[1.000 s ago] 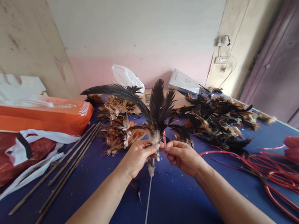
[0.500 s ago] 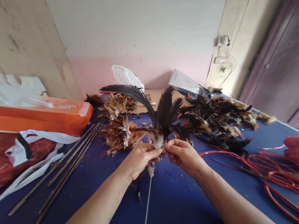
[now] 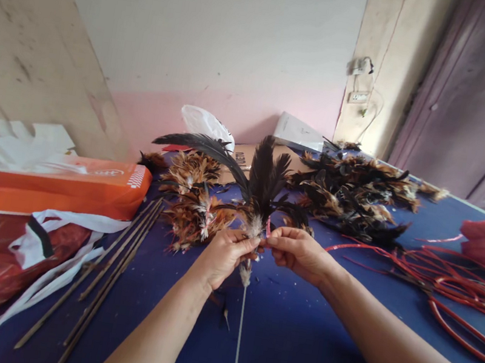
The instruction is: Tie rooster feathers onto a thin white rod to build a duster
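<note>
Left hand (image 3: 224, 255) is gripping feathers (image 3: 264, 179) on stick (image 3: 239, 334), right hand (image 3: 298, 253) fingers pinching red strip (image 3: 268, 227); only top feathered, rest bare.

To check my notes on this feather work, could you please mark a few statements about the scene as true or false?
1. The left hand grips the feather bundle on a thin stick. True.
2. The right hand is empty. False: it pinches a pink strip at the bundle.
3. An orange box lies left of the loose sticks. True.
4. The red strips lie beside the orange box. False: they coil on the blue table at the right.
</note>
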Action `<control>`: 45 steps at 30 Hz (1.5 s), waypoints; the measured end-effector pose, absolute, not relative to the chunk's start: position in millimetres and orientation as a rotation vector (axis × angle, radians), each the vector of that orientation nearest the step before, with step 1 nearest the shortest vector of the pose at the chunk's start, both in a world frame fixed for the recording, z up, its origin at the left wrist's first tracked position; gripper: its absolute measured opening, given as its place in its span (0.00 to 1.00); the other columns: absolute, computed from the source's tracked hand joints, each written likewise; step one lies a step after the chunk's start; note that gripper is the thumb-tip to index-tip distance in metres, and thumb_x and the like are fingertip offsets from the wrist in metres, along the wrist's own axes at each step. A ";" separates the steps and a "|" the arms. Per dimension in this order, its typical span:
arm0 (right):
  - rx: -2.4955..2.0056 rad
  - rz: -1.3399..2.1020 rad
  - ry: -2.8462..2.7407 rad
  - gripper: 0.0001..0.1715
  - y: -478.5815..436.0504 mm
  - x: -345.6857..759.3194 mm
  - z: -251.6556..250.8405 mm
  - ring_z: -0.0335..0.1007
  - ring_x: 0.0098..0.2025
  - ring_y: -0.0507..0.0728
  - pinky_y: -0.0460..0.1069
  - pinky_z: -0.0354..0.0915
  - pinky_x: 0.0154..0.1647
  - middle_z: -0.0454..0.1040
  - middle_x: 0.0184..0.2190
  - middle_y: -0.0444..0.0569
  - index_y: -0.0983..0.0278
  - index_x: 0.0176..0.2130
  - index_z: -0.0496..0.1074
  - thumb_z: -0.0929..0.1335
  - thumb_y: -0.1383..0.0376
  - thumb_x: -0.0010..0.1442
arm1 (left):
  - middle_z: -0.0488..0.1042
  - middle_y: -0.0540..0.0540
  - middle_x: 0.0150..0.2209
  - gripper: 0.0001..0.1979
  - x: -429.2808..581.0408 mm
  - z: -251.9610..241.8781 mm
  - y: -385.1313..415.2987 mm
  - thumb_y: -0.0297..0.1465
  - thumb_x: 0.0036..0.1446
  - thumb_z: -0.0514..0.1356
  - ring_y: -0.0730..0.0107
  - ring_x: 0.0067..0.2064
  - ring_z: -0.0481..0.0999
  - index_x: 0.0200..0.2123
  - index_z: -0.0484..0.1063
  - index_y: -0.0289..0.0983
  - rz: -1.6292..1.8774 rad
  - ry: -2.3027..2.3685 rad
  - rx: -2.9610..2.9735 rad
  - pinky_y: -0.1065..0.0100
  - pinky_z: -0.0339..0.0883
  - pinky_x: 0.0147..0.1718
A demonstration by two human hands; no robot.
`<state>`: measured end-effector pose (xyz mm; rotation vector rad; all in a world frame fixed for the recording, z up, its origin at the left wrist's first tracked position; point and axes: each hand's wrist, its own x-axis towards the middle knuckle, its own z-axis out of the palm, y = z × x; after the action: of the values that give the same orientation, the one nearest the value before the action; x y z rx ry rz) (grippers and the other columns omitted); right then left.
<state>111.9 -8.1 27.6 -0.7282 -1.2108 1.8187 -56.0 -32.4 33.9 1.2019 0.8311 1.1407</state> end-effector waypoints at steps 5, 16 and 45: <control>-0.690 1.891 -1.176 0.12 -6.1 113.8 26.8 0.58 0.19 0.44 0.42 0.51 0.20 0.68 0.19 0.42 0.67 0.24 0.68 0.73 0.65 0.42 | 0.75 0.45 0.27 0.06 -56.5 32.3 -31.0 0.30 0.45 0.63 0.74 0.30 0.72 0.28 0.76 0.33 1.150 0.786 1.187 0.74 0.65 0.28; -0.748 1.732 -1.275 0.15 -5.3 114.5 26.8 0.56 0.17 0.45 0.43 0.48 0.18 0.66 0.16 0.40 0.66 0.24 0.65 0.73 0.61 0.43 | 0.75 0.43 0.29 0.09 -59.8 36.6 -33.0 0.32 0.44 0.64 0.71 0.33 0.73 0.29 0.76 0.32 1.075 0.818 1.165 0.74 0.66 0.27; -0.816 1.642 -1.384 0.14 -5.8 114.4 29.1 0.54 0.16 0.45 0.44 0.48 0.18 0.63 0.14 0.40 0.67 0.23 0.68 0.72 0.60 0.41 | 0.75 0.44 0.28 0.09 -57.5 34.5 -30.7 0.32 0.42 0.65 0.71 0.31 0.72 0.28 0.76 0.33 1.149 0.848 1.186 0.72 0.66 0.28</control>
<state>114.4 -5.8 29.1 -0.8161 -1.3841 1.6420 -57.5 -30.7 34.5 1.1862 0.8481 1.1492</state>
